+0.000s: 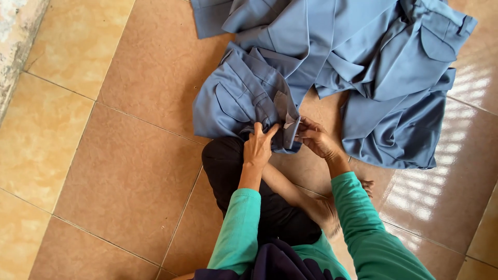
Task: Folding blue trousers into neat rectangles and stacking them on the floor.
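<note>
Left hand (258,147) and right hand (316,139) both pinched on blue-grey trousers (244,98) waistband, floor (140,171) beneath; judgement: keep fabric taut, edges aligned.

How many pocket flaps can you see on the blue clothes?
2: one pocket flap on the fold above the left hand, one at top right. Folds may hide others.

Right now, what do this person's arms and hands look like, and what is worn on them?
Both arms wear long green sleeves reaching near the wrists. The left hand and right hand are bare: no gloves, and no rings or watch that I can make out.
</note>
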